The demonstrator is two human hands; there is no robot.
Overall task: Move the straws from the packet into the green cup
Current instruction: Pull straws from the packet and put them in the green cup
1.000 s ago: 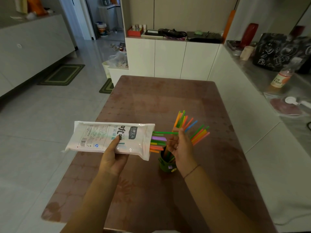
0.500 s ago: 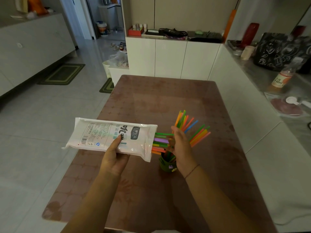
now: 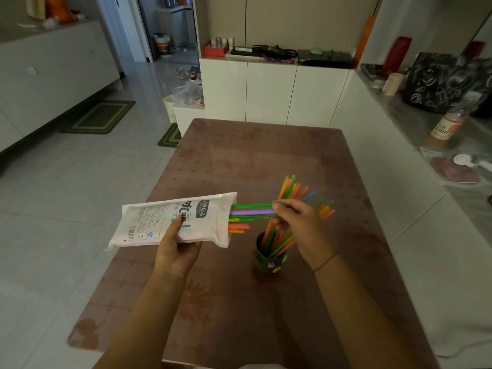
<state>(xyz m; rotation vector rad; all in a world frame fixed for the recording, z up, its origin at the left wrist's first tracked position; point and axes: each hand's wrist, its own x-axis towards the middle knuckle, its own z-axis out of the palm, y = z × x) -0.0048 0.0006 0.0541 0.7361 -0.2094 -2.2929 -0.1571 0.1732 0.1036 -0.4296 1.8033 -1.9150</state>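
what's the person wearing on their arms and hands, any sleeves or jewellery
Both forearms are bare, with no sleeves in view. The right hand has a thin dark string bracelet around the wrist. The left hand shows no ring, watch or band, and neither hand wears a glove.

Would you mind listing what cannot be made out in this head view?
- How many straws remain: the packet is opaque.
- The straws' lower ends: inside the green cup.
- How many straws the right hand pinches: fingers cover them.
- The packet's fine print: too small.
- The left hand palm: faces away, under the packet.
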